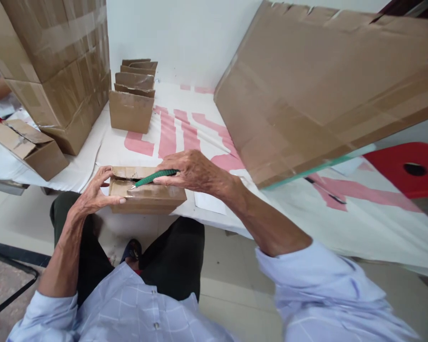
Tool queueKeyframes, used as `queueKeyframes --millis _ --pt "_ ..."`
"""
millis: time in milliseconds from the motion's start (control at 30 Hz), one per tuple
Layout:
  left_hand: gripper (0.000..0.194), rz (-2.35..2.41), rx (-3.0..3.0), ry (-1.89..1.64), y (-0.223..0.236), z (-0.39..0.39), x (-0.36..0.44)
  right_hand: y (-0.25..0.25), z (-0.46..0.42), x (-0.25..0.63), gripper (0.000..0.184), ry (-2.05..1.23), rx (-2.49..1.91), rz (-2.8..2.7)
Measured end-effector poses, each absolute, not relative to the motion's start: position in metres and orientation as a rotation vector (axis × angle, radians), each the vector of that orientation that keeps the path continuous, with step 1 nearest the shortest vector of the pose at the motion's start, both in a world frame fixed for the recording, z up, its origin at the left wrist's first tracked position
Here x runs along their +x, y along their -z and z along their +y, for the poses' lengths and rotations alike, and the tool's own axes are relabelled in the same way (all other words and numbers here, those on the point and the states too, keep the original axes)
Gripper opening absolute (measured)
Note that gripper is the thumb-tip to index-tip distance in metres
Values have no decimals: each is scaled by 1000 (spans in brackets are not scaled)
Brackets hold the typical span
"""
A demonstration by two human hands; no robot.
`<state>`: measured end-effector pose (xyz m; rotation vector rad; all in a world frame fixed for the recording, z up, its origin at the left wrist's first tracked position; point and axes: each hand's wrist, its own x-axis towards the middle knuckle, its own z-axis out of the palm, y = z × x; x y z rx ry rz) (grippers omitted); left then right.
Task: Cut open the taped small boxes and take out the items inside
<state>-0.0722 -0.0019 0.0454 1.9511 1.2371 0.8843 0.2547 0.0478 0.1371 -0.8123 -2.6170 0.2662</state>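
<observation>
A: What is the layout, biggest first?

B: The tabletop (110,154) runs across the view under a white cloth with red markings. A big board (314,90) leans on the right, and a tall stack (69,80) of cartons fills the far left. A row (130,111) of upright cardboard pieces stands just right of the stack.

A: And the box (151,206)?

B: It lies at the near edge of the tabletop, in front of the person, with a ragged gap along its top.

A: How is it held?

B: The left hand (91,197) grips its left end, thumb on the near side, other fingers around the far left corner. The right hand (192,171) has its fingers closed on a green tool (151,177), whose thin tip points left.

A: Which step is in hand?

B: It looks like work on the top seam. The tip is over the near flap, close to the gap; whether it touches, one cannot tell.

A: What would the next move call for?

B: Probably a firm left grip, light control of the tip along the seam, and the left thumb kept out of its path.
</observation>
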Motion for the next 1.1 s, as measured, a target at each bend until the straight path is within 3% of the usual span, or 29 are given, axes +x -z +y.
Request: queueKeyframes --millis 267,500,633,767,867,1000,1100 --pt "85 1266 1973 -863 -52 -7 -71 -143 40 307 33 -135 -1046 -2555" --pt "74 1237 2084 -838 -63 -3 -65 -126 21 301 31 -147 -1219 -2423" --pt "88 1281 2046 -869 -61 -4 -67 -133 17 318 31 34 -1284 -2460" --pt "107 1285 2023 -890 -59 -4 -69 -135 22 357 35 -24 -1318 -2186" --pt "109 1280 2013 -882 -60 -3 -68 -95 31 367 38 -96 -1428 -1874" --pt "105 1291 1974 -864 -64 -3 -67 -5 41 347 39 -308 -1640 -1837" --pt "113 1291 1963 -834 -66 -4 -68 29 46 329 43 -366 -1633 -1809"
